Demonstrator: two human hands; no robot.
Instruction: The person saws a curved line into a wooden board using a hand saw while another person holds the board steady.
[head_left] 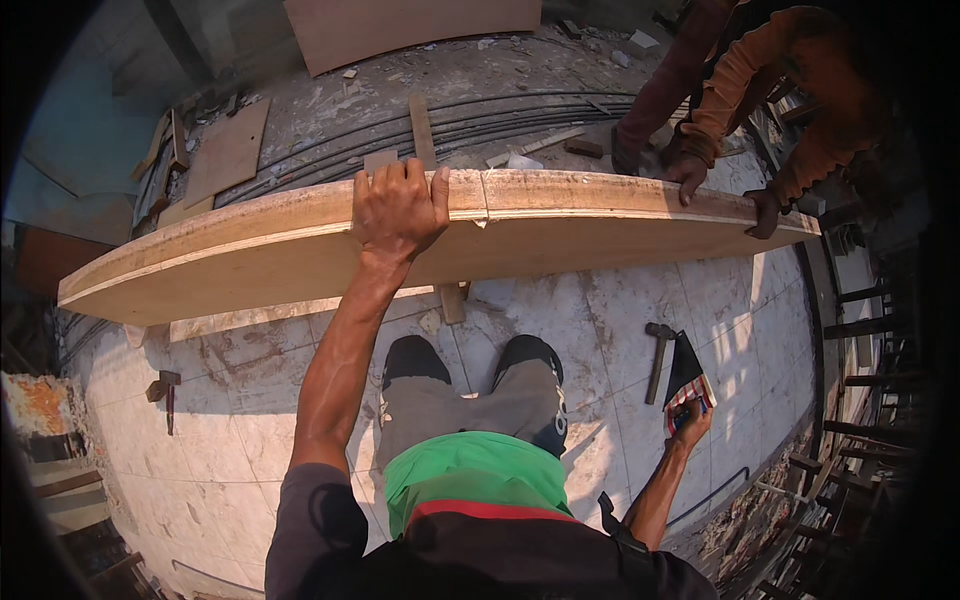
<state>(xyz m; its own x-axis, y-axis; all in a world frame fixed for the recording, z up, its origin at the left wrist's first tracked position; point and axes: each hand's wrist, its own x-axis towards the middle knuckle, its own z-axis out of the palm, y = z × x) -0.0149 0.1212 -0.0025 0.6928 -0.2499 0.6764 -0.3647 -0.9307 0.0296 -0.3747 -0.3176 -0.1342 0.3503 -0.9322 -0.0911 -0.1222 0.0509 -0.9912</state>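
A long wooden panel (580,240), with plywood faces and a thick timber edge, stands on its side across the space in front of me. My left hand (400,205) is clamped over its top edge, left of the middle. Just right of that hand, a thin cut line crosses the edge, with splinters at its lower end. My right hand (690,420) is low on the right, away from the panel, its fingers wrapped round the handle of a handsaw (685,365) with a dark, tapering blade. A hammer (658,362) lies on the floor beside the blade.
A co-worker's hands (688,178) grip the panel's right end. Another hammer (168,395) is on the tiled floor at left. A timber batten (422,130) passes under the panel. Long rods (510,103) and plywood sheets (228,150) lie beyond it. Stacked timbers (870,380) line the right side.
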